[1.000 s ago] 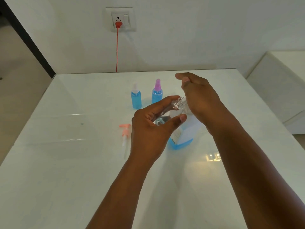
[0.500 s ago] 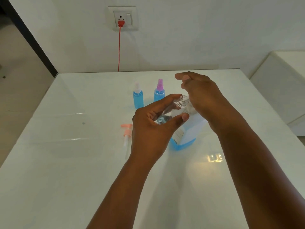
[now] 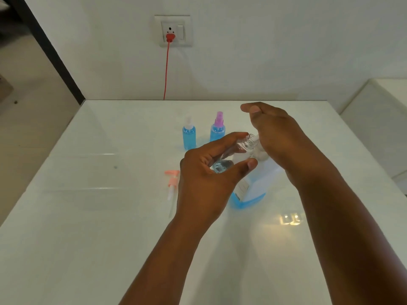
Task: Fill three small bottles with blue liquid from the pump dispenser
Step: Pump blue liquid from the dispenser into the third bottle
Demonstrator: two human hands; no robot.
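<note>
left hand (image 3: 204, 179) gripping tilted bottle (image 3: 236, 154) — right hand (image 3: 277, 137) arched

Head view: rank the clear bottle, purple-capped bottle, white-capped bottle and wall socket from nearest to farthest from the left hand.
1. Clear bottle: held in the left hand.
2. Purple-capped bottle: just beyond the fingers.
3. White-capped bottle: farther left.
4. Wall socket: on the wall, farthest.

White table (image 3: 88, 216) carries two filled bottles (image 3: 189, 137), dispenser (image 3: 255, 190), pump (image 3: 171, 183).
</note>
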